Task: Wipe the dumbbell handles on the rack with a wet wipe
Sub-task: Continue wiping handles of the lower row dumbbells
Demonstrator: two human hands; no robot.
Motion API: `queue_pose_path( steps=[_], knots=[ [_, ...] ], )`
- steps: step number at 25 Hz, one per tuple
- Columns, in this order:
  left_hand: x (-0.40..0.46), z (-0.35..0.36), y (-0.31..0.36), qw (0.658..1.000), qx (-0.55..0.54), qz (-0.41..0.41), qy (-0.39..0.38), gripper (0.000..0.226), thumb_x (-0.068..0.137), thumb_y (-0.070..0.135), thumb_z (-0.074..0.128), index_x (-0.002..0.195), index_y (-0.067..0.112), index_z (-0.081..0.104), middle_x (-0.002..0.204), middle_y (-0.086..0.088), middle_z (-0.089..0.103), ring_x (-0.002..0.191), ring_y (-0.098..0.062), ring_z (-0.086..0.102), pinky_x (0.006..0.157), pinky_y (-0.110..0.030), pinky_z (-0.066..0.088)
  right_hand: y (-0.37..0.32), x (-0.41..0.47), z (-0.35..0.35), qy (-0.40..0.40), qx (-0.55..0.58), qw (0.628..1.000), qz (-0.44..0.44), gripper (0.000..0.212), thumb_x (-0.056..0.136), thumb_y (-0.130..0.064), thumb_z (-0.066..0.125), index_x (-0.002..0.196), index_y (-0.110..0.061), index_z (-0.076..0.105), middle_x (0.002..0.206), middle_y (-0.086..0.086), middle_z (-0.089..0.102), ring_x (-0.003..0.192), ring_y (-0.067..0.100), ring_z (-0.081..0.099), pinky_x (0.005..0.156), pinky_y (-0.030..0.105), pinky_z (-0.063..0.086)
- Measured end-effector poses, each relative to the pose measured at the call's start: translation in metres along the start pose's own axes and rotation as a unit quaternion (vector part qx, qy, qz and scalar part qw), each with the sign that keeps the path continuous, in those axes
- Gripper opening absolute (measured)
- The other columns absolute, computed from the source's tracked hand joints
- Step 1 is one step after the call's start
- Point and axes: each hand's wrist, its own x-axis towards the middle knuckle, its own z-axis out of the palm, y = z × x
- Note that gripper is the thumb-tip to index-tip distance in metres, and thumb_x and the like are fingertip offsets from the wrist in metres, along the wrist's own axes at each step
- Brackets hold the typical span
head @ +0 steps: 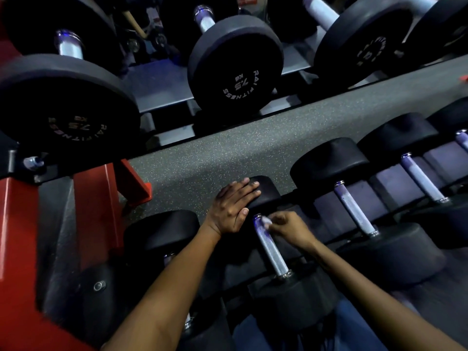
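Right hand (288, 228) pinches the wet wipe (266, 221) at the handle (271, 249) top; left hand (234, 206), fingers straight, steadies the dumbbell head (266, 191). Next, probably stroke down.

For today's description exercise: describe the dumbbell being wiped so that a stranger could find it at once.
Start at the red steel rack frame on the left and follow the lower row of black rubber-ended dumbbells rightwards. The second one's ribbed silver handle is it: alone there, it has a left hand flat on its far end.
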Motion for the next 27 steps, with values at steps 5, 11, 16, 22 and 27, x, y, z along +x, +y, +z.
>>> queue_pose_path(
  steps=[5,11,16,22,27],
  knots=[
    [0.001,0.0,-0.002,1.0,0.0,-0.005,-0.003,0.052,0.1,0.031,0.024,0.129,0.008,0.059,0.138,-0.01,0.056,0.134,-0.026,0.046,0.11,-0.039,0.034,0.019,-0.023,-0.028,-0.142,-0.31,0.938,0.065,0.028,0.087,-0.029,0.061,0.067,-0.01,0.061,0.074,0.013,0.057,0.076,0.008,0.047,0.059,0.023,0.031],
    [-0.001,0.002,-0.001,1.0,0.003,0.007,0.004,0.052,0.101,0.032,0.021,0.132,0.01,0.055,0.14,-0.01,0.054,0.135,-0.026,0.046,0.11,-0.039,0.034,-0.026,-0.009,0.051,0.054,-0.074,0.995,0.039,0.034,0.094,-0.011,0.047,0.124,0.005,0.049,0.132,0.025,0.05,0.119,0.022,0.05,0.09,0.028,0.035],
    [0.001,0.001,-0.002,1.0,0.006,0.001,-0.002,0.052,0.101,0.032,0.02,0.132,0.01,0.056,0.14,-0.009,0.054,0.135,-0.025,0.045,0.11,-0.038,0.034,-0.014,0.024,0.046,-0.015,-0.09,0.992,0.084,0.038,0.085,-0.004,0.049,0.122,0.005,0.046,0.128,0.02,0.051,0.119,0.028,0.05,0.091,0.033,0.041],
    [0.001,0.0,-0.003,1.0,0.002,0.006,-0.01,0.052,0.101,0.032,0.019,0.134,0.011,0.053,0.14,-0.009,0.054,0.135,-0.026,0.044,0.111,-0.038,0.032,-0.013,0.02,0.053,-0.03,-0.023,0.997,0.069,0.041,0.079,0.002,0.051,0.12,0.005,0.046,0.122,0.015,0.052,0.112,0.02,0.054,0.085,0.015,0.043],
    [-0.001,0.0,-0.001,1.0,0.0,-0.002,-0.007,0.052,0.101,0.033,0.019,0.133,0.011,0.054,0.141,-0.009,0.053,0.136,-0.024,0.043,0.112,-0.037,0.031,-0.01,0.032,0.018,-0.123,0.377,0.9,0.18,0.022,0.064,0.002,0.044,0.081,0.006,0.056,0.08,0.017,0.06,0.068,0.026,0.063,0.065,0.033,0.057]
  ],
)
